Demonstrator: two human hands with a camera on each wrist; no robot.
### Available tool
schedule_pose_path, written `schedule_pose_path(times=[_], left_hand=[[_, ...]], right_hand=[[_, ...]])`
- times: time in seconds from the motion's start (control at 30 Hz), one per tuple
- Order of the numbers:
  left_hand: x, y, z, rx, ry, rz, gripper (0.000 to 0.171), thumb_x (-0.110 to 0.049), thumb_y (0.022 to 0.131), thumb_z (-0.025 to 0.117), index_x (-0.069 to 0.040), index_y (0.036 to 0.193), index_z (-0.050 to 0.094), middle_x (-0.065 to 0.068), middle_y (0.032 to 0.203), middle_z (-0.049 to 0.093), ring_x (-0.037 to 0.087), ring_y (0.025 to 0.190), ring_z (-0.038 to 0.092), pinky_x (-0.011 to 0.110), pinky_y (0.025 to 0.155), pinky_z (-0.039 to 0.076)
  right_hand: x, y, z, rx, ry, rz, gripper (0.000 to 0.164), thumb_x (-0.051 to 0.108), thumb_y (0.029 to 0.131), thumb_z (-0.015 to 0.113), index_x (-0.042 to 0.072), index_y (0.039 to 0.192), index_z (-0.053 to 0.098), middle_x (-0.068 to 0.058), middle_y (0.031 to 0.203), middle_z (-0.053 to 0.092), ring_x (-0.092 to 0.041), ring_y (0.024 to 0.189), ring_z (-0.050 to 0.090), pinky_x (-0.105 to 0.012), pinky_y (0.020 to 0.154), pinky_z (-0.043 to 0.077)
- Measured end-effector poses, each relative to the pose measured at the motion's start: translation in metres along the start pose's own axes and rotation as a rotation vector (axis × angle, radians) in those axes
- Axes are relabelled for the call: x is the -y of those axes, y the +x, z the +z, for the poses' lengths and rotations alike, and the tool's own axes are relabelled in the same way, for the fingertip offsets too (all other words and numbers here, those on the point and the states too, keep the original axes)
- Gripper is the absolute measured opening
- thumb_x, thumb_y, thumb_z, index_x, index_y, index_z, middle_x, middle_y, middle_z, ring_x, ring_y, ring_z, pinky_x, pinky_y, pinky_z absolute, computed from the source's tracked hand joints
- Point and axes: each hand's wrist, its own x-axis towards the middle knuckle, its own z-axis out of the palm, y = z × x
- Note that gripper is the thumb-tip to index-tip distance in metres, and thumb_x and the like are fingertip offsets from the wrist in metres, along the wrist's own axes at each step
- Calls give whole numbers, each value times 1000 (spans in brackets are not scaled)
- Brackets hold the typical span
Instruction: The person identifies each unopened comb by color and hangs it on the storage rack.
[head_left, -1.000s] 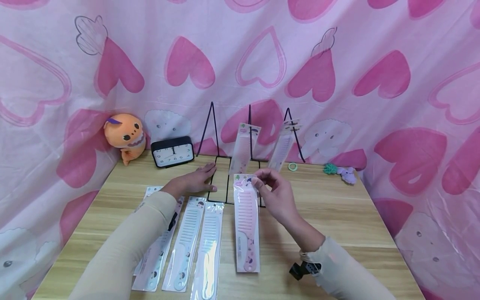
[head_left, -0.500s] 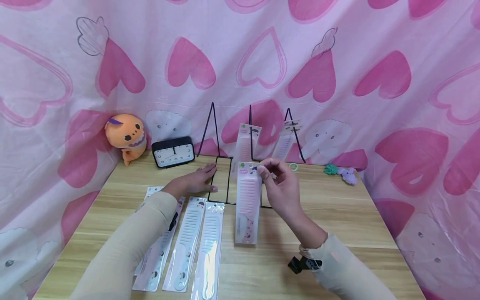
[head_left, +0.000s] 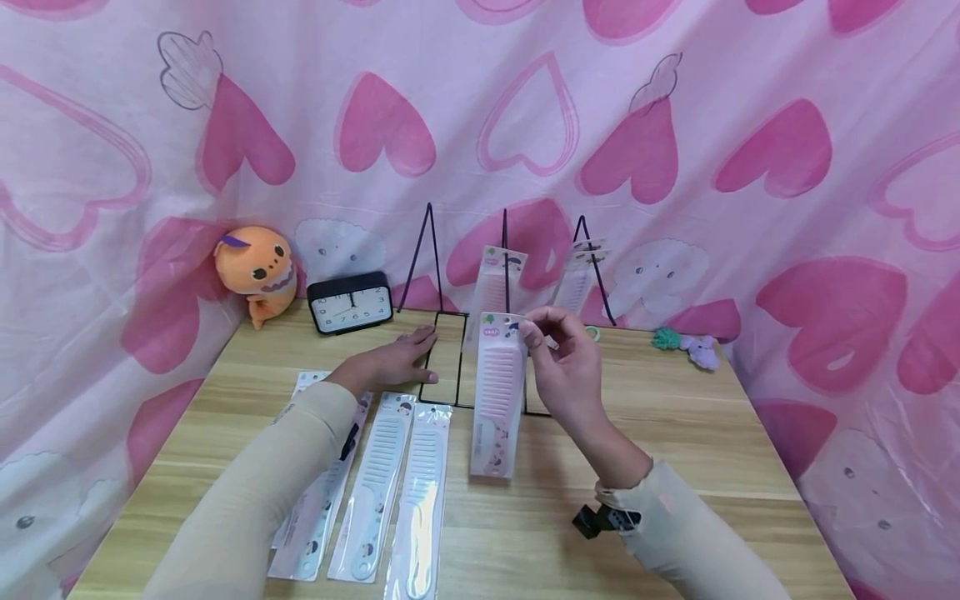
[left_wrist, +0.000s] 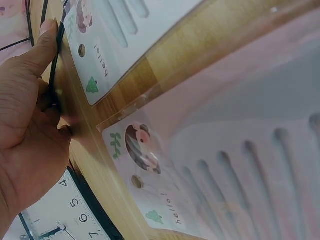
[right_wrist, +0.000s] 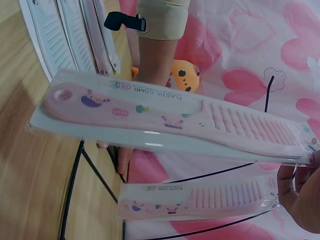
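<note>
My right hand (head_left: 566,358) pinches the upper right corner of a packaged pink comb (head_left: 495,400), which hangs upright in front of a black wire rack (head_left: 430,206). In the right wrist view, the held comb (right_wrist: 165,117) shows its printed handle and teeth; behind it another packaged pink comb (right_wrist: 200,202) hangs on the rack. My left hand (head_left: 390,362) rests on the left side of the rack's base, fingers extended. The left wrist view has the thumb of that left hand (left_wrist: 30,110) against the wire. The middle prong carries one comb (head_left: 492,279); the right prong bears more packages (head_left: 576,279).
Several packaged combs lie at the front left, among them a pale comb (head_left: 378,475) and a shiny-wrapped one (head_left: 422,475), partly under my left arm. At the back stand an orange plush toy (head_left: 258,267) and a black clock (head_left: 350,304). Small green and purple items (head_left: 686,346) sit back right.
My right hand has lifted the held comb and moved it slightly away toward the rack's middle prong. My left hand stays on the rack's base.
</note>
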Motion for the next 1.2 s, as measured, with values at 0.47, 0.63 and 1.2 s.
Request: schedule_pose_path(times=[0.47,0.63,1.2], left_hand=[[0,0,0,6,-10,-4,96,-53,110,65,-14,178,10,7,188,-6,38,175,-4,59,143,7],[-1,0,-1,9,-6,-3,96,-53,109,65,-14,178,10,7,188,-5,37,175,-3,57,143,7],[2,1,1,-6,-2,26,96,-50,110,65,-11,178,10,10,188,-7,41,174,-4,60,142,6]], right_hand=[[-2,3,-1,-12,-1,-23,18,-3,105,70,-10,121,64,-3,110,66,-14,96,63,-15,72,60],[-6,4,0,-14,-8,-38,18,-3,105,71,-11,120,64,-9,110,66,-14,98,64,-15,73,61],[-17,20,12,-90,3,-49,19,0,104,72,-12,117,65,-11,107,67,-13,98,63,-15,75,59]])
